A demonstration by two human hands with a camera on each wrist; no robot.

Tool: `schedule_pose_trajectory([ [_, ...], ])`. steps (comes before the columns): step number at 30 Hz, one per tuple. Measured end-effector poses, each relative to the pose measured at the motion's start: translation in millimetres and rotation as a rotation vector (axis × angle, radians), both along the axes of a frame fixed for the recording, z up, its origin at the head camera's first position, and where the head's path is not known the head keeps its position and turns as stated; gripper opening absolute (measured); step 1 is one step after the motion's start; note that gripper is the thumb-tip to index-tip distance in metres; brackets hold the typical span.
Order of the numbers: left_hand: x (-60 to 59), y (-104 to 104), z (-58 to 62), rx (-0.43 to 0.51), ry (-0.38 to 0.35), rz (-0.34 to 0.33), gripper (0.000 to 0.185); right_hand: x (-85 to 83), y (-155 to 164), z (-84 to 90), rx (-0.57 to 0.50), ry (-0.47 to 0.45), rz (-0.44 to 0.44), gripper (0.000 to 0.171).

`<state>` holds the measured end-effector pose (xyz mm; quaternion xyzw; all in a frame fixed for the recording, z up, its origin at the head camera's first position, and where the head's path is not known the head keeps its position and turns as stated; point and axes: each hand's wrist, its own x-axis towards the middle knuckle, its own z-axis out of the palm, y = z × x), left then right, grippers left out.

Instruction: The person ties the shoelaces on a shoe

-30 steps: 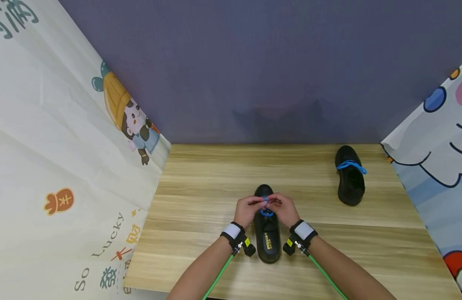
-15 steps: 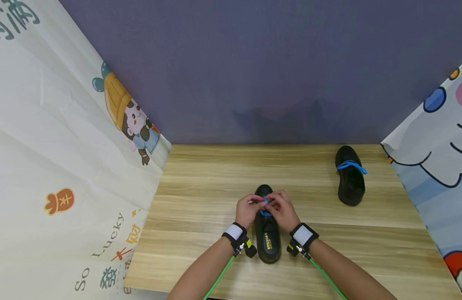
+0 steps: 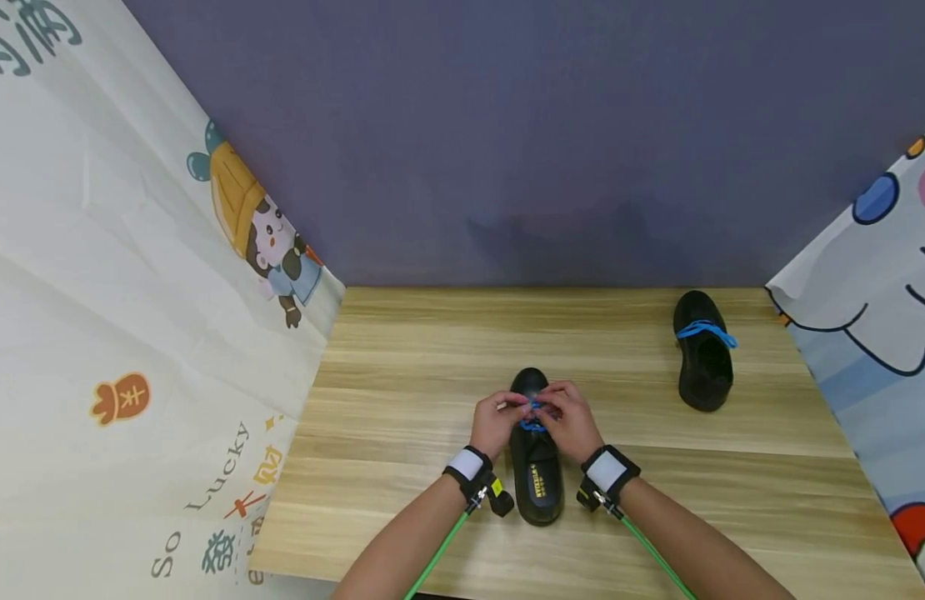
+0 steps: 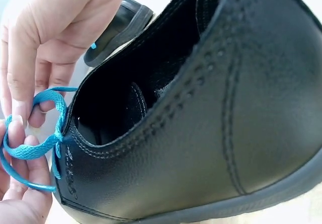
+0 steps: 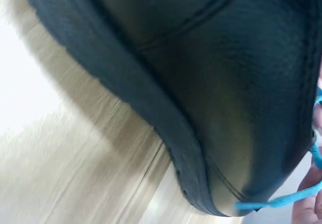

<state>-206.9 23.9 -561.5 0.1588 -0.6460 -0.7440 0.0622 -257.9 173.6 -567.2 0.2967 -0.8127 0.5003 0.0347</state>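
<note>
A black leather lace-up shoe (image 3: 538,487) stands on the wooden table, toe pointing away from me. Over its front, my left hand (image 3: 495,425) and right hand (image 3: 572,427) meet fingertip to fingertip. Both pinch the blue shoelace (image 4: 31,152), which forms loops beside the shoe's opening in the left wrist view. There, my left fingers come in from the lower left and my right hand from the top. A loose lace end (image 5: 284,200) hangs by the shoe's side in the right wrist view, where only a few fingertips show at the right edge.
Another black shoe (image 3: 702,379) with a blue lace tied across it stands at the table's back right. The light wooden table (image 3: 402,350) meets a grey-blue upright panel (image 3: 552,150) behind. Printed white sheets hang left and right.
Both hands stay over the front of the shoe with the lace between their fingertips. The right wrist has turned slightly outward; the fingers have shifted only a little.
</note>
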Motion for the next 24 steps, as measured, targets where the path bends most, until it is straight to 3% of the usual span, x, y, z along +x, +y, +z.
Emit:
schedule_pose_trajectory([
  [5, 0.0, -0.6, -3.0, -0.011, 0.010, -0.002, 0.014, 1.2, -0.4, 2.9, 0.084, 0.036, -0.003, 0.020],
  [13, 1.8, -0.1, -0.4, -0.106, 0.006, 0.024, 0.013, 1.0, -0.9, 3.9, 0.111, 0.144, 0.086, 0.025],
  [16, 2.1, -0.1, -0.1, -0.089, 0.002, 0.022, 0.012, 2.0, 0.2, 5.1, 0.121, 0.174, 0.100, 0.027],
  [19, 2.3, 0.4, 0.1, -0.073, -0.002, 0.022, 0.011, 3.3, 1.3, 7.6, 0.163, 0.140, 0.095, 0.028],
  [24, 2.4, 1.6, 1.9, -0.086, -0.009, 0.020, 0.011, 2.9, 0.8, 8.5, 0.171, -0.028, 0.086, 0.028],
])
